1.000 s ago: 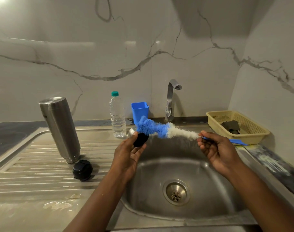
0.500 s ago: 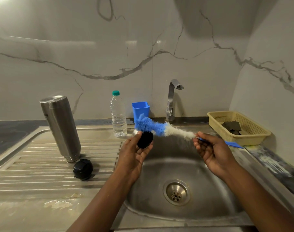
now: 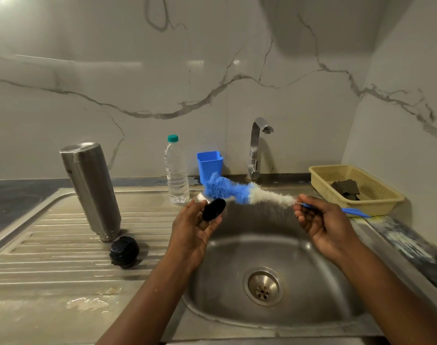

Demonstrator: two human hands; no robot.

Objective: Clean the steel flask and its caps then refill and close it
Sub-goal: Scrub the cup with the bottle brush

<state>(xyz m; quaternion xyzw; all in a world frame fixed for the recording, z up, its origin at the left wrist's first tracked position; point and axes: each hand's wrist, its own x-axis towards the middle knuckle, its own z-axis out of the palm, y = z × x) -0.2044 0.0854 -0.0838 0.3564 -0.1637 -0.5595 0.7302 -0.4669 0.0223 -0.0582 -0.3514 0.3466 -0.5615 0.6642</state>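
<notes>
Head view. Over the sink (image 3: 299,275), the left hand (image 3: 192,227) holds a cap (image 3: 213,209), thumb and fingers curled round it, its black face turned to the right. The right hand (image 3: 322,220) pinches the thin blue handle of a brush (image 3: 227,189) between thumb and curled fingers. The brush lies nearly level, white bristles near the right hand. Its blue tip rests against the far, steel side of the cap.

On the drainboard (image 3: 38,257) to the left, the flask (image 3: 91,188) stands on end. A black stopper (image 3: 124,251) lies just beside its base, on the near side.

Along the far wall stand a bottle (image 3: 176,170), a blue cup (image 3: 210,164) and the tap (image 3: 256,145). At far right, a yellow basket (image 3: 376,207) holds a dark scrubbing pad (image 3: 347,188).
</notes>
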